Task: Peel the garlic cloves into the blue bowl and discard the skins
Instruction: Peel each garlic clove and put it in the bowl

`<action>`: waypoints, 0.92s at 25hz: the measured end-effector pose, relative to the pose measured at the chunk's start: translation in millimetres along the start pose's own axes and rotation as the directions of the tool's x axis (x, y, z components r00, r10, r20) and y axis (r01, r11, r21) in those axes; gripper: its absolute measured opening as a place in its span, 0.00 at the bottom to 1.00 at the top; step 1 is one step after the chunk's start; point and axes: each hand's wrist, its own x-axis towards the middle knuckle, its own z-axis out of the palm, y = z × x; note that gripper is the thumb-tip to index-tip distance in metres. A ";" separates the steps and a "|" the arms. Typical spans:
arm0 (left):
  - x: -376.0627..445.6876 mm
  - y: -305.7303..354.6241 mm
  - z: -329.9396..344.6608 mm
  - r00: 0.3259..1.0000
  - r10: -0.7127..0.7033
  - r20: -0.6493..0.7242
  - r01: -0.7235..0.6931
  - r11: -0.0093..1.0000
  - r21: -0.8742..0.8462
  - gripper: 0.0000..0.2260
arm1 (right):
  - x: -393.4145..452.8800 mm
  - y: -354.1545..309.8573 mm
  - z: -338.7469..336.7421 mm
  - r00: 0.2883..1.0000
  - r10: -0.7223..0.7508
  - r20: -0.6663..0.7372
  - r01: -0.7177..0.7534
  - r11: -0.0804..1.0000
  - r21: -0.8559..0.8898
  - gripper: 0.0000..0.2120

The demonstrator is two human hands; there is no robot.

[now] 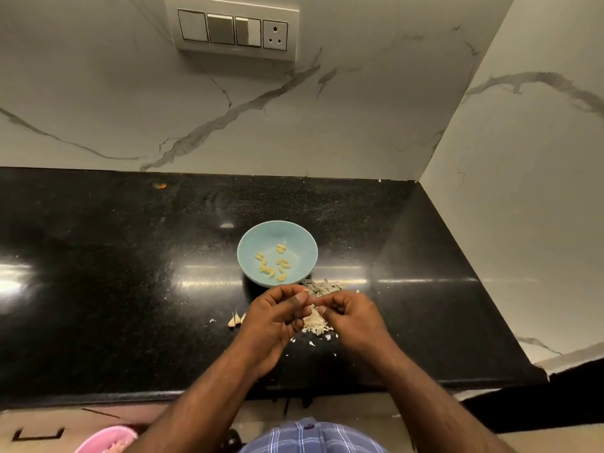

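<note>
Round pale blue bowl (248,256) on black tabletop (130,289) holding about ten peeled cloves (273,263). Left hand (273,317) and right hand (351,317) pinching clove between fingertips, peeling. Few unpeeled cloves (236,319) waiting; skin pile (315,322) not yet discarded.

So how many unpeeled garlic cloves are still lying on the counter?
3, as far as I can tell: the unpeeled cloves lie clustered on the black counter, just beside the left hand. More may be hidden under the hands or the skin pile.
</note>
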 end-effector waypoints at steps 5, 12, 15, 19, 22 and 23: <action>-2.8 -5.3 9.7 0.997 0.043 -0.065 -0.038 0.997 0.070 0.04 | -2.3 0.9 -16.2 0.997 -0.077 0.009 0.078 0.988 -0.131 0.13; -8.3 -13.3 16.5 0.976 0.188 -0.108 -0.152 0.950 0.273 0.05 | -4.3 -13.2 -25.0 0.914 -0.405 -0.037 0.404 0.914 -0.034 0.12; -11.8 -10.7 18.1 0.968 0.243 -0.068 -0.199 0.902 0.384 0.07 | -4.1 -12.6 -22.0 0.919 -0.389 -0.070 0.385 0.921 -0.059 0.10; -9.9 -7.8 15.1 0.933 0.358 -0.035 -0.284 0.792 0.541 0.08 | -2.3 -18.3 -17.1 0.925 -0.370 -0.086 0.364 0.928 -0.073 0.12; -3.5 -8.4 7.2 0.917 0.398 -0.036 -0.289 0.723 0.628 0.06 | -4.0 -24.4 -5.7 0.931 -0.349 -0.109 0.333 0.932 -0.142 0.12; -2.7 -8.1 5.6 0.914 0.403 -0.036 -0.286 0.706 0.647 0.06 | -3.9 -26.7 -2.2 0.931 -0.345 -0.114 0.325 0.931 -0.165 0.11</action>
